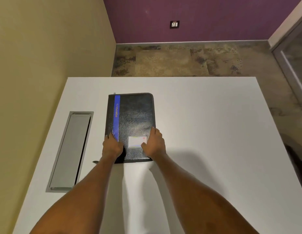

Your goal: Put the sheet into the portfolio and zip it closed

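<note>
A black portfolio (133, 115) with a blue stripe marked "PORTFOLIO" lies flat and folded shut on the white table (206, 132). A small card window sits on its cover near the front edge. My left hand (112, 146) rests on the portfolio's near left corner, over the lower end of the stripe. My right hand (153, 143) presses on the near right edge, thumb beside the card window. A small metal zip pull shows at the far left corner. No sheet is visible; whether one lies inside cannot be seen.
A grey metal cable hatch (70, 151) is set into the table to the left of the portfolio. A small dark object (95, 161) pokes out beside my left wrist. Beige wall at left, purple wall with a socket (174, 24) beyond the floor.
</note>
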A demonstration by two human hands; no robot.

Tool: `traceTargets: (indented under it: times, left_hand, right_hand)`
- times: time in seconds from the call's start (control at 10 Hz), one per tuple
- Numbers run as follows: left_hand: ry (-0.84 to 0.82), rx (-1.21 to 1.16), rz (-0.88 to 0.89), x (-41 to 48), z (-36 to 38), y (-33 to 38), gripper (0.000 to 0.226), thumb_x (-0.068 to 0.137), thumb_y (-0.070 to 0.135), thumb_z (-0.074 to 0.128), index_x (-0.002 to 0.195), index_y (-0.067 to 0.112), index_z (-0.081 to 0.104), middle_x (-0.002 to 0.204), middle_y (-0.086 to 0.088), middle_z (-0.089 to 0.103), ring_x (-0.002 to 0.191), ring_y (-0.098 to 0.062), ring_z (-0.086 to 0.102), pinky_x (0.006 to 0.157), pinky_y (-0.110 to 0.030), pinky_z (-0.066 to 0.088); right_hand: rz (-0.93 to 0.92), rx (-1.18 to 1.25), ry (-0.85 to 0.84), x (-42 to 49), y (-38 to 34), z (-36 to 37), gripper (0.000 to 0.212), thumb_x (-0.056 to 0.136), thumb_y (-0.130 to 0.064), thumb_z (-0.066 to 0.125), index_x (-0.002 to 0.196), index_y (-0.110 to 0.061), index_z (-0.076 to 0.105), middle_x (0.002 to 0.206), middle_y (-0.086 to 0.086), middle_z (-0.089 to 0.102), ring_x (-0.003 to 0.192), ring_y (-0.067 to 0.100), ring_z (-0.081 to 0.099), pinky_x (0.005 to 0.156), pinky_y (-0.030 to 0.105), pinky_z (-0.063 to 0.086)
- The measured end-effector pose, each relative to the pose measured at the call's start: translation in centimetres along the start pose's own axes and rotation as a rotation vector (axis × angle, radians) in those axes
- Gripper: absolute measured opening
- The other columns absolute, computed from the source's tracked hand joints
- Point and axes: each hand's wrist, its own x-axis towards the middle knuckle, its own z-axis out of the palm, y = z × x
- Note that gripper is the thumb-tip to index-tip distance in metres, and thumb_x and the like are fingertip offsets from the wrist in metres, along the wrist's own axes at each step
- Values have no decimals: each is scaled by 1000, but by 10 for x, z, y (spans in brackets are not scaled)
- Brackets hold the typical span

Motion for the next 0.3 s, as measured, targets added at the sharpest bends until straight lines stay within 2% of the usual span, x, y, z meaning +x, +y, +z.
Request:
traceTargets:
  times: [0.1,0.2,0.3]
  left_hand:
    - [-42,54,48,-30,6,-1,50,100,17,60,139,-11,49,143,-31,51,134,-46,49,114,-47,39]
    - [-52,109,168,-73,20,-3,58,105,25,55,150,-7,40,160,-27,38,150,-41,36,122,-48,32]
    - [-43,118,282,-110,40,-1,58,106,28,53,154,-1,38,165,-19,34,154,-35,31,123,-49,31]
  right_hand:
    - [-65,11,17,-33,5,-6,58,87,-28,67,136,-5,45,136,12,51,125,34,52,104,42,45]
    - [-153,-76,35,-72,27,-8,61,90,-30,63,142,-5,44,141,13,49,128,32,52,108,42,43]
    - [-175,-240,-38,-104,54,-11,76,96,-35,58,159,-7,25,167,14,25,152,28,30,123,42,27]
